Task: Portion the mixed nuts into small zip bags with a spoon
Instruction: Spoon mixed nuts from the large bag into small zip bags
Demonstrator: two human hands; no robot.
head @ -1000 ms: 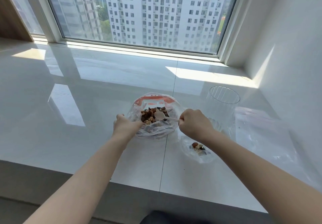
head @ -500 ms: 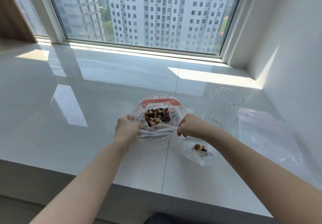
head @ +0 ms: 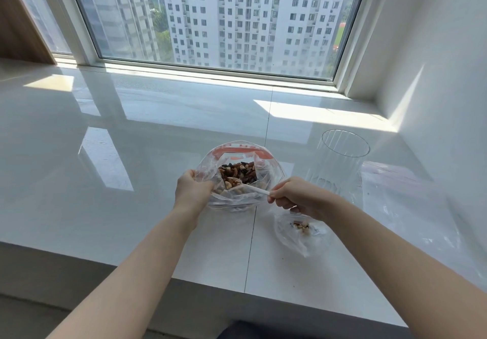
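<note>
A large clear bag [head: 268,170] with an orange zip strip stands open on the white counter, and mixed nuts [head: 238,171] fill it. My left hand [head: 192,189] grips the bag's left rim. My right hand [head: 295,196] pinches the handle of a white plastic spoon [head: 253,189], whose bowl is dug into the nuts near the bag's front. Just below my right hand lies a small clear zip bag [head: 300,229] with a few nuts in it.
A tall ribbed clear glass [head: 340,162] stands right of the big bag. More clear plastic bags [head: 411,201] lie flat at the far right by the wall. The counter's front edge [head: 184,280] runs below my forearms. A window spans the back.
The spoon went from above the nuts down into them. My right hand has drawn slightly right and back, and more of the handle shows. My left hand stays on the rim.
</note>
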